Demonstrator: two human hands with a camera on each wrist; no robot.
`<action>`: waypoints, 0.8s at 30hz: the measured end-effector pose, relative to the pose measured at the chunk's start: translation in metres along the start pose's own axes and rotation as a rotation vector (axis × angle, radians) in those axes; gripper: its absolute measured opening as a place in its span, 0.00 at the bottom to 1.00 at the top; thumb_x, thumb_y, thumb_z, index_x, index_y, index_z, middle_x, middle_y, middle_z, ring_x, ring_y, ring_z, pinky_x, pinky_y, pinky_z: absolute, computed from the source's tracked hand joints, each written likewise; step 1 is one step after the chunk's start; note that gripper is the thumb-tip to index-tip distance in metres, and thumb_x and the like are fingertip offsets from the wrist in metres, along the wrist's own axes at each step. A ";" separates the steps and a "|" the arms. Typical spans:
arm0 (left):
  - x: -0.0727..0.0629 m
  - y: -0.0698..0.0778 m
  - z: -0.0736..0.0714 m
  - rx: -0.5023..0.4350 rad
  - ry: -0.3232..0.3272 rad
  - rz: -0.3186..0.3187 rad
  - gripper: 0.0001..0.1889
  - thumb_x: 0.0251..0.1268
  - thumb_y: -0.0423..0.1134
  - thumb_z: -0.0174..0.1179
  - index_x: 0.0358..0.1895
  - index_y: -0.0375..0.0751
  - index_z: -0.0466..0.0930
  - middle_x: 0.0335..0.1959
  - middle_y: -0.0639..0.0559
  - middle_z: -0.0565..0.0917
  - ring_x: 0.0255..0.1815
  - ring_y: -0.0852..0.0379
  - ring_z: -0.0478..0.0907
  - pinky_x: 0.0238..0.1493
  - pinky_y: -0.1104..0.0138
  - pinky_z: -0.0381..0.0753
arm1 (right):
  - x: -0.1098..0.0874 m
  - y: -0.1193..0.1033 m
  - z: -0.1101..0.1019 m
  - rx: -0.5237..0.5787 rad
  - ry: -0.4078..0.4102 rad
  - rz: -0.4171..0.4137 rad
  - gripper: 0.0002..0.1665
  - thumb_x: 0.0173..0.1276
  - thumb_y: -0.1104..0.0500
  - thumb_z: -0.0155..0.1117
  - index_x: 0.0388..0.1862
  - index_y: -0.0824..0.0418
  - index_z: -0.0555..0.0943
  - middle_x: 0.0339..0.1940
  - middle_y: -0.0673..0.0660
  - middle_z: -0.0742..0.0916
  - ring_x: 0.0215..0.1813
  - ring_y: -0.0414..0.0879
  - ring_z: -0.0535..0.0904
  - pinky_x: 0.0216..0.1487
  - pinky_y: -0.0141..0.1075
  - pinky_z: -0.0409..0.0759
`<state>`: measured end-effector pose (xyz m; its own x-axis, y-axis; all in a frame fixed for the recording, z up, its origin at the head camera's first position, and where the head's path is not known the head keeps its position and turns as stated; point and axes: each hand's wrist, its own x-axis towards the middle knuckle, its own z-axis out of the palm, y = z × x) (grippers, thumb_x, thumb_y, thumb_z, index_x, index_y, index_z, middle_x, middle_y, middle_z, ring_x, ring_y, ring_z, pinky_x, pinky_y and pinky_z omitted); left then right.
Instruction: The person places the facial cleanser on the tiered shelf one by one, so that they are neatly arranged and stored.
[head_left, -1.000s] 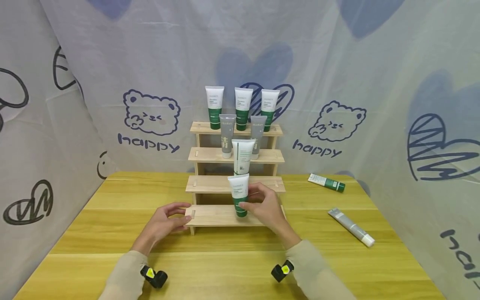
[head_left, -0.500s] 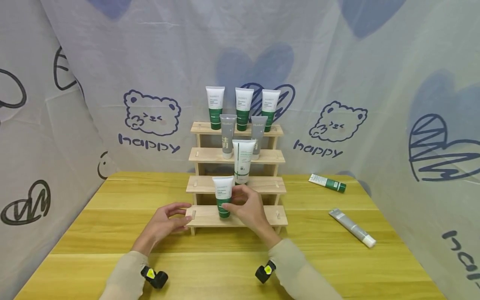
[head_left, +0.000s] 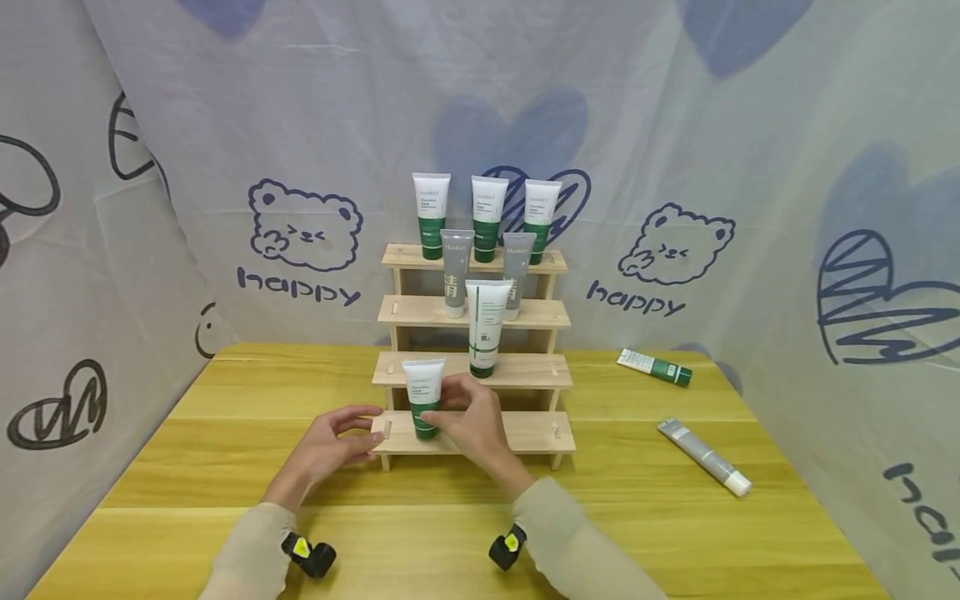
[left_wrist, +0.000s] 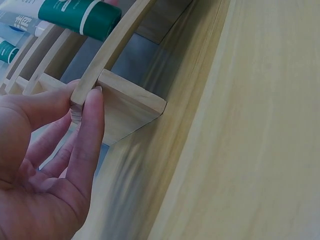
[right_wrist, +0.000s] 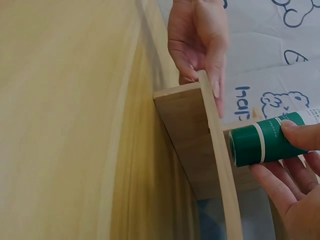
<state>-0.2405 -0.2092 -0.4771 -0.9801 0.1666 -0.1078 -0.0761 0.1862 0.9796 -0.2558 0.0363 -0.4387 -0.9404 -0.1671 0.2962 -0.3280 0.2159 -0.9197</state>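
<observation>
A four-step wooden display rack stands on the table. My left hand pinches the left end of its lowest board between thumb and finger, plainly seen in the left wrist view. On the left part of that board, my right hand holds a white and green squeeze tube upright, cap down. In the right wrist view the thumb lies on the tube's green part, its cap right at the board. One step up stands a larger white tube with a green cap.
Two grey tubes stand on the third step, and three white-green tubes on the top one. To the right, another green-white tube and a grey tube lie on the table. A printed cloth hangs behind.
My right hand has moved left along the lowest step with the squeeze tube, from right of the middle to the left part. My left hand has stayed at the board's end.
</observation>
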 end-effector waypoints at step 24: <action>0.001 -0.002 0.000 0.015 0.018 -0.025 0.30 0.69 0.40 0.69 0.72 0.37 0.72 0.67 0.32 0.75 0.47 0.56 0.86 0.49 0.64 0.92 | -0.001 0.003 0.012 -0.034 -0.010 -0.021 0.22 0.55 0.66 0.82 0.48 0.64 0.84 0.44 0.62 0.90 0.46 0.51 0.88 0.50 0.36 0.90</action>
<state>-0.2417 -0.2090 -0.4791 -0.9812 0.1437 -0.1291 -0.0981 0.2048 0.9739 -0.2549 0.0258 -0.4443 -0.9323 -0.1816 0.3128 -0.3509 0.2450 -0.9038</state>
